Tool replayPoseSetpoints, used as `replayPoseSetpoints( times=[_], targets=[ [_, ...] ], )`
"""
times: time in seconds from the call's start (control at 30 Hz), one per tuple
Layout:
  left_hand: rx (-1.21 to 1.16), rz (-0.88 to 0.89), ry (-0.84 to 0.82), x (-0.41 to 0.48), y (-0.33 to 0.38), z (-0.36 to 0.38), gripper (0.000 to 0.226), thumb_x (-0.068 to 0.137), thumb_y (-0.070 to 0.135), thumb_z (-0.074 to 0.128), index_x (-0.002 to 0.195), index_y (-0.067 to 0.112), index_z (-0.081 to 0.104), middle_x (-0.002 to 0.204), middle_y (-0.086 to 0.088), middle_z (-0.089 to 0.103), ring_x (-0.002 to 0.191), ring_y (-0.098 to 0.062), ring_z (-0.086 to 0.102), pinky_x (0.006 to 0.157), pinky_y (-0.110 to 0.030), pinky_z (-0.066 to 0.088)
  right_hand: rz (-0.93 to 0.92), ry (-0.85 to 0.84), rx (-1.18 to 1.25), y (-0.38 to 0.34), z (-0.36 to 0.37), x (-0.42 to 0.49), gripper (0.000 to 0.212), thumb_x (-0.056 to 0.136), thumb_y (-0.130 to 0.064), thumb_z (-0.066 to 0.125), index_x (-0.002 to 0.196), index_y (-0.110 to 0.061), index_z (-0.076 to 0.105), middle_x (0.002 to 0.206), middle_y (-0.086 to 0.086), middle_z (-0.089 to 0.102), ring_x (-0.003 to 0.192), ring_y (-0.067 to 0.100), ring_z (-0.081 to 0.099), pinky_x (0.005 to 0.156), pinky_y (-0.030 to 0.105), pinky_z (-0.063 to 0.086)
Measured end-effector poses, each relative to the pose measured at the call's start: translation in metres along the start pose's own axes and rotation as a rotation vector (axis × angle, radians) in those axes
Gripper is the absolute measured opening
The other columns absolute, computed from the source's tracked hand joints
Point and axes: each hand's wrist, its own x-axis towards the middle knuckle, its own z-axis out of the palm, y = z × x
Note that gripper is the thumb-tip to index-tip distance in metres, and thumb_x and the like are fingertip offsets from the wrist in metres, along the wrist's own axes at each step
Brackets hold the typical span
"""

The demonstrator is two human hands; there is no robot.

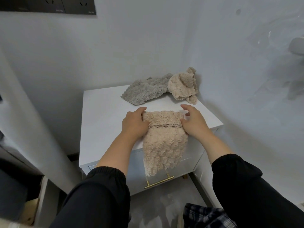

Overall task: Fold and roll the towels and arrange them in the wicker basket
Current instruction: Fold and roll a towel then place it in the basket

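Beige towel [164,142], gripped at both ends by left hand [134,125] and right hand [195,123], may unroll as its hanging tail drags

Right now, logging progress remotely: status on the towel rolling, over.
Left hand and right hand grip fluffy beige towel, part rolled, tail overhanging white cabinet. Wicker basket not in view.

Soft, cool, even light. White nightstand top [102,116] brightest, nearly washed out. Crumpled beige towel [181,89] casts a faint shadow rightward onto the wall [230,46]. Centre sharp; edges bowed by wide-angle lens, right side smeared, lower left corner dark and blurred.
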Motion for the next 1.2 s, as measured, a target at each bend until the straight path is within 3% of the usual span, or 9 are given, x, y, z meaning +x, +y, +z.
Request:
replayPoseSetpoints(
  times=[0.07, 0.17, 0.27, 0.33, 0.47, 0.6, 0.77, 0.97, 1.2],
  targets=[
    [-0.025, 0.007, -0.025, -0.001, 0.001, -0.005, 0.06, 0.086, 0.017, 0.065, 0.142, 0.024, 0.042, 0.132, -0.008, 0.052, 0.118, -0.027, 0.051, 0.102, -0.035, 0.04, 0.012, -0.065, 0.05, -0.002, -0.003, -0.001, 0.05, 0.092, -0.005, 0.054, 0.139, -0.018, 0.042, 0.132, 0.007, 0.051, 0.119, 0.021, 0.05, 0.091, 0.022, 0.035],
    [-0.032, 0.005, -0.029, -0.004, 0.004, -0.012, 0.053, 0.084, 0.011, 0.066, 0.135, 0.017, 0.051, 0.123, -0.006, 0.057, 0.112, -0.024, 0.054, 0.092, -0.028, 0.04, 0.037, -0.085, 0.129, -0.004, -0.01, 0.0, 0.049, 0.086, 0.0, 0.06, 0.132, -0.016, 0.052, 0.11, 0.008, 0.056, 0.084, 0.014, 0.054, 0.079, 0.021, 0.039],
    [-0.049, 0.037, 0.021, -0.006, 0.006, -0.013, 0.015, 0.077, 0.003, 0.062, 0.086, 0.011, 0.071, 0.08, -0.003, 0.064, 0.079, -0.019, 0.052, 0.066, -0.025, 0.039, 0.048, -0.076, 0.184, -0.008, -0.015, -0.001, 0.039, 0.08, 0.005, 0.064, 0.115, -0.013, 0.066, 0.08, 0.0, 0.053, 0.063, 0.009, 0.047, 0.062, 0.017, 0.038],
    [-0.083, 0.028, 0.063, -0.007, 0.007, -0.013, 0.017, 0.074, 0.002, 0.06, 0.067, 0.016, 0.064, 0.064, 0.002, 0.057, 0.069, -0.017, 0.049, 0.058, -0.024, 0.035, 0.07, -0.036, 0.209, -0.01, -0.017, -0.001, 0.03, 0.079, 0.003, 0.066, 0.102, -0.015, 0.069, 0.073, -0.002, 0.054, 0.062, 0.01, 0.049, 0.058, 0.015, 0.038],
    [-0.14, 0.042, 0.241, -0.009, 0.018, -0.016, 0.02, 0.078, 0.007, 0.061, 0.079, 0.026, 0.067, 0.078, 0.007, 0.06, 0.082, -0.015, 0.054, 0.069, -0.024, 0.038, 0.062, 0.093, 0.28, -0.017, -0.02, 0.0, 0.022, 0.077, 0.002, 0.066, 0.085, -0.017, 0.068, 0.074, 0.002, 0.061, 0.055, 0.006, 0.05, 0.055, 0.018, 0.039],
    [-0.181, 0.081, 0.364, -0.006, 0.02, -0.014, 0.019, 0.083, 0.01, 0.062, 0.097, 0.02, 0.072, 0.114, 0.002, 0.059, 0.104, -0.017, 0.056, 0.084, -0.02, 0.037, 0.048, 0.148, 0.395, -0.024, -0.021, -0.002, 0.023, 0.079, 0.008, 0.056, 0.081, -0.013, 0.065, 0.064, 0.006, 0.062, 0.041, 0.008, 0.056, 0.043, 0.021, 0.045],
    [-0.278, 0.147, 0.312, -0.006, 0.016, -0.009, 0.027, 0.081, 0.001, 0.062, 0.102, 0.016, 0.071, 0.122, -0.002, 0.056, 0.088, -0.015, 0.062, 0.081, -0.016, 0.044, 0.014, 0.213, 0.361, -0.022, -0.017, -0.003, 0.028, 0.075, 0.006, 0.06, 0.083, -0.02, 0.068, 0.074, 0.001, 0.068, 0.059, 0.011, 0.062, 0.06, 0.026, 0.05],
    [-0.182, 0.129, 0.206, -0.009, 0.006, -0.007, 0.024, 0.081, 0.004, 0.062, 0.1, 0.017, 0.069, 0.119, -0.002, 0.058, 0.101, -0.019, 0.061, 0.091, -0.032, 0.048, -0.016, 0.125, 0.17, -0.016, -0.017, -0.007, 0.03, 0.079, 0.002, 0.058, 0.089, -0.025, 0.063, 0.074, -0.003, 0.061, 0.059, 0.01, 0.055, 0.045, 0.011, 0.039],
    [-0.091, 0.133, 0.106, -0.014, 0.008, -0.008, 0.014, 0.088, 0.021, 0.054, 0.086, 0.016, 0.067, 0.109, 0.002, 0.058, 0.101, -0.014, 0.053, 0.088, -0.03, 0.043, -0.039, -0.051, -0.07, -0.004, -0.023, -0.008, 0.025, 0.077, -0.003, 0.062, 0.089, -0.025, 0.064, 0.109, -0.002, 0.063, 0.104, 0.015, 0.055, 0.082, 0.025, 0.041]
  ],
)
